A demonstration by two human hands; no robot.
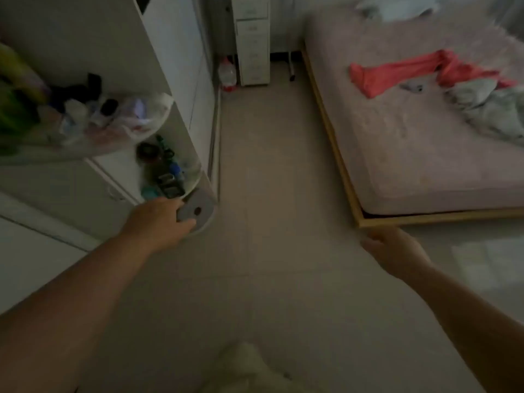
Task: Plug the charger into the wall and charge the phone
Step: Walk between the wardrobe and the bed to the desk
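A pale grey phone [197, 209] with a dark round camera spot lies at the rounded end of the lowest white shelf [205, 222], left of centre. My left hand [158, 222] reaches down to it, fingers over its near end and thumb beneath, gripping it. My right hand [395, 251] hangs over the floor by the bed's near corner, fingers loosely curled with nothing in them. No charger or wall socket shows in this dim, blurred view.
White shelving [175, 80] on the left holds bottles and a plastic bag [136, 114]. A low bed [425, 143] with a pink cover and loose clothes fills the right. A white drawer unit [252, 43] and a water jug [226, 73] stand at the back. Tiled floor [269, 194] runs between.
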